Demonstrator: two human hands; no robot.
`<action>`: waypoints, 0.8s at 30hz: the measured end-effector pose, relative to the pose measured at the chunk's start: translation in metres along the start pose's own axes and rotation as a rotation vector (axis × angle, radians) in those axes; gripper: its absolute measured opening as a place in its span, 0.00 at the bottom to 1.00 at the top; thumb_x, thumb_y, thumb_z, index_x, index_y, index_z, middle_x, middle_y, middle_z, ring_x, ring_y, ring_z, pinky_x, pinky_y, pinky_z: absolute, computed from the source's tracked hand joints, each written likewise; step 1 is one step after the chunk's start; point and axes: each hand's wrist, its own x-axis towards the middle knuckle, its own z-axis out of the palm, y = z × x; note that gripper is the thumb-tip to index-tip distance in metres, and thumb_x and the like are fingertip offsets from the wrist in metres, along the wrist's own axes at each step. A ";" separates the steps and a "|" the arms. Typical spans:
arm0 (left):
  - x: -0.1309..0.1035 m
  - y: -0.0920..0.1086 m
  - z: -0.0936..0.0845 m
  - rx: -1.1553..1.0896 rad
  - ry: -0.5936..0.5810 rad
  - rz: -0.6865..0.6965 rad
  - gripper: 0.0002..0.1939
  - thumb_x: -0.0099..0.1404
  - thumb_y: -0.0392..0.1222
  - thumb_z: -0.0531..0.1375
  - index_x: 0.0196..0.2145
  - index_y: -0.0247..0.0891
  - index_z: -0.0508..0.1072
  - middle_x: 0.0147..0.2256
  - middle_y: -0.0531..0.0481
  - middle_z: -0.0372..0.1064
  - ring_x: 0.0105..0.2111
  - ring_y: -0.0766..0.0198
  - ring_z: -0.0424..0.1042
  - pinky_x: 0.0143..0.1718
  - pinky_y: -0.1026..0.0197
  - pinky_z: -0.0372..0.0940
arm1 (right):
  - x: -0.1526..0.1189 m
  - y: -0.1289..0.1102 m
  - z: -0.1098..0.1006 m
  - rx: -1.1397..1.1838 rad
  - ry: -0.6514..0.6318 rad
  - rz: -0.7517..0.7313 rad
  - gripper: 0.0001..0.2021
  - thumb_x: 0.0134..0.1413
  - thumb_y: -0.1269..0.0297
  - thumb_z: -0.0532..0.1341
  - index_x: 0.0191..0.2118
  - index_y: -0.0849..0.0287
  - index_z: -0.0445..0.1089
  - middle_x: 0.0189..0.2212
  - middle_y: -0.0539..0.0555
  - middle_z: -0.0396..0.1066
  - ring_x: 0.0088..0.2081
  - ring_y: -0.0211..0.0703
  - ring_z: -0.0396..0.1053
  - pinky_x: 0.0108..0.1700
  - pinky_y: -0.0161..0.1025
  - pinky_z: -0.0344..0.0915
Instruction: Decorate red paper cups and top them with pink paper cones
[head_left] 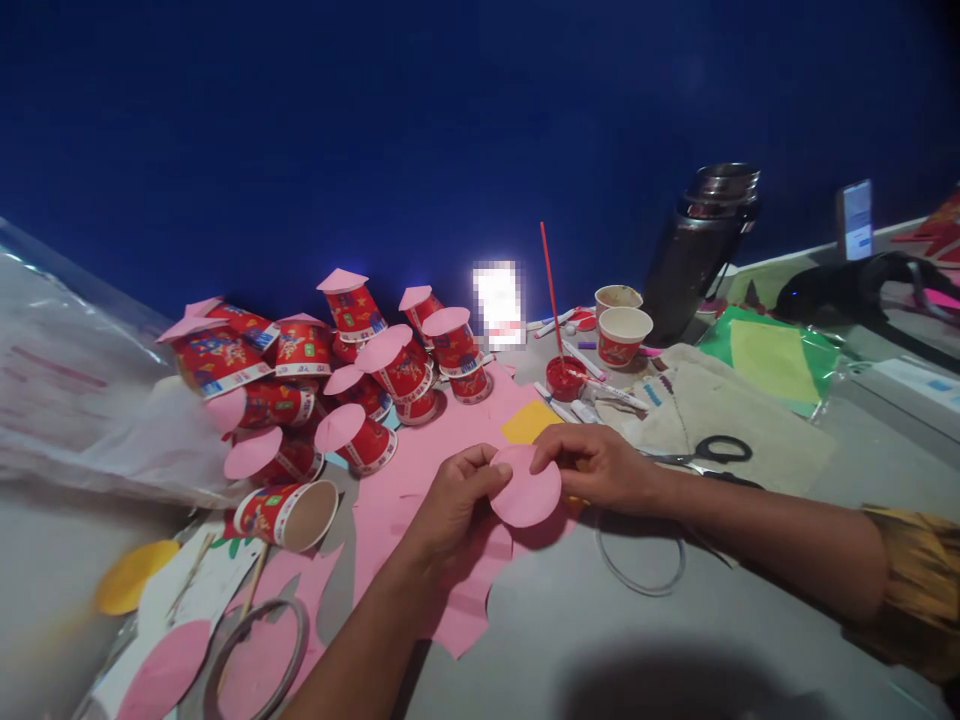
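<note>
Between my two hands is a round pink paper disc, held over the table. My left hand pinches its left edge, thumb on top. On the upper right edge, the fingers of my right hand are closed on the same disc. Beneath lies a large cut sheet of pink paper, with a yellow paper piece just behind the hands. Red paper cups, several of them upside down with pink paper tops, cluster to the left. One red cup lies on its side, its mouth facing right.
Right of my hands are scissors on a cloth bag and a grey ring. Behind stand a red paint pot with a brush, paper cups and a dark flask. A tape ring lies front left.
</note>
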 end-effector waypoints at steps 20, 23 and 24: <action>-0.001 -0.003 0.002 -0.103 0.257 0.242 0.14 0.54 0.44 0.71 0.27 0.37 0.69 0.23 0.57 0.65 0.23 0.70 0.65 0.28 0.67 0.62 | -0.009 -0.027 0.006 -0.476 -0.206 -0.127 0.11 0.63 0.68 0.57 0.42 0.54 0.77 0.35 0.53 0.81 0.35 0.44 0.76 0.38 0.38 0.67; 0.003 -0.001 -0.005 -0.070 0.264 0.263 0.13 0.52 0.42 0.71 0.27 0.37 0.70 0.23 0.58 0.64 0.23 0.72 0.62 0.27 0.68 0.59 | -0.021 -0.034 -0.027 -0.715 -0.239 -0.027 0.10 0.63 0.65 0.56 0.35 0.54 0.75 0.30 0.54 0.78 0.30 0.45 0.73 0.32 0.40 0.61; 0.004 -0.001 -0.007 -0.038 0.274 0.269 0.13 0.52 0.42 0.71 0.28 0.36 0.71 0.23 0.57 0.64 0.23 0.72 0.61 0.27 0.68 0.59 | -0.030 -0.031 -0.042 -0.761 -0.196 0.015 0.11 0.64 0.64 0.55 0.35 0.54 0.74 0.30 0.55 0.77 0.30 0.46 0.72 0.31 0.40 0.60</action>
